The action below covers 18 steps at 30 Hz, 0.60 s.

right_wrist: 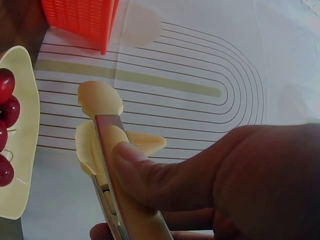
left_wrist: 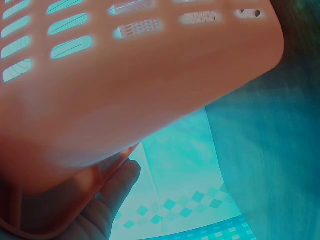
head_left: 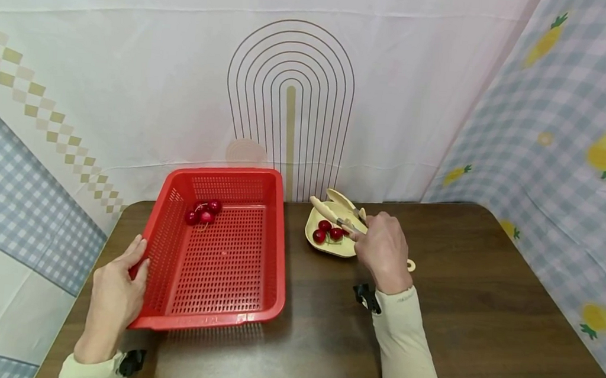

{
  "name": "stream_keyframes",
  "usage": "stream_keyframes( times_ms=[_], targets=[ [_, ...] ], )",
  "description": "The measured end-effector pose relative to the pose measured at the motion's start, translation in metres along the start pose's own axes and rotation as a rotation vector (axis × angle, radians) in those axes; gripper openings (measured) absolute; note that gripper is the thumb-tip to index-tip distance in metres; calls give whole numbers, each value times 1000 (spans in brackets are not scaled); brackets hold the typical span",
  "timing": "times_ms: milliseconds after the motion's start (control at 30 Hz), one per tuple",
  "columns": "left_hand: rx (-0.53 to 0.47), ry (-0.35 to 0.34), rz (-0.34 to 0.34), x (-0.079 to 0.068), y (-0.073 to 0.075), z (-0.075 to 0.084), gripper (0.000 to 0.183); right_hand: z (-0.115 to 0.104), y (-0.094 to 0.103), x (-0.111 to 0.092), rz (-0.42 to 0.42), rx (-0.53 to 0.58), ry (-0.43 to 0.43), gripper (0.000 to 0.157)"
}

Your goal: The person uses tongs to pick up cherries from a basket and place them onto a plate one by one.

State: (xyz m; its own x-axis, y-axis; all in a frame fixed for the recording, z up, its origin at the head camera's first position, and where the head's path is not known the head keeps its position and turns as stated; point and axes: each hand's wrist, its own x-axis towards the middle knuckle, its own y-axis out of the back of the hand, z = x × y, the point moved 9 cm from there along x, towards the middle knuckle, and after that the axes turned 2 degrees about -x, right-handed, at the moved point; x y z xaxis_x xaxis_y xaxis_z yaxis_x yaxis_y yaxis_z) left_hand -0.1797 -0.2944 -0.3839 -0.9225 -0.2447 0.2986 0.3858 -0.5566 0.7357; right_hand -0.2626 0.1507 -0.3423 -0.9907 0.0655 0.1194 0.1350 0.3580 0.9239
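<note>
My left hand (head_left: 115,293) grips the left rim of a red slotted plastic basket (head_left: 280,258), fingers over the edge. The left wrist view shows the thumb against the basket's rim (left_wrist: 80,220). Several dark red cherries (head_left: 206,217) lie together in the basket's far left part. Cream-tipped kitchen tongs (head_left: 328,213) are in my right hand (head_left: 384,249), their two tips apart above a pale yellow plate (head_left: 348,250). Several cherries (head_left: 335,234) with stems lie on that plate. In the right wrist view, my thumb presses along the tongs (right_wrist: 110,132), with nothing between the tips.
Basket and plate are on a dark wooden table (head_left: 463,320), the plate to the basket's right. Behind the table's far edge hangs a white cloth (head_left: 183,84) with arch lines. A blue checked cloth (head_left: 564,192) with printed fruit hangs along the right side.
</note>
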Motion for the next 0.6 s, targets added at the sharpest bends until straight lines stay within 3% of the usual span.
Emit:
stream_keyframes(
  times_ms=[300,600],
  targets=[
    [9,-4,-12,0,0,1,45,-6,0,-3,5,21,4,43],
    [0,-8,1,0,0,1,45,-16,-2,-2,17,-32,58,32]
  ],
)
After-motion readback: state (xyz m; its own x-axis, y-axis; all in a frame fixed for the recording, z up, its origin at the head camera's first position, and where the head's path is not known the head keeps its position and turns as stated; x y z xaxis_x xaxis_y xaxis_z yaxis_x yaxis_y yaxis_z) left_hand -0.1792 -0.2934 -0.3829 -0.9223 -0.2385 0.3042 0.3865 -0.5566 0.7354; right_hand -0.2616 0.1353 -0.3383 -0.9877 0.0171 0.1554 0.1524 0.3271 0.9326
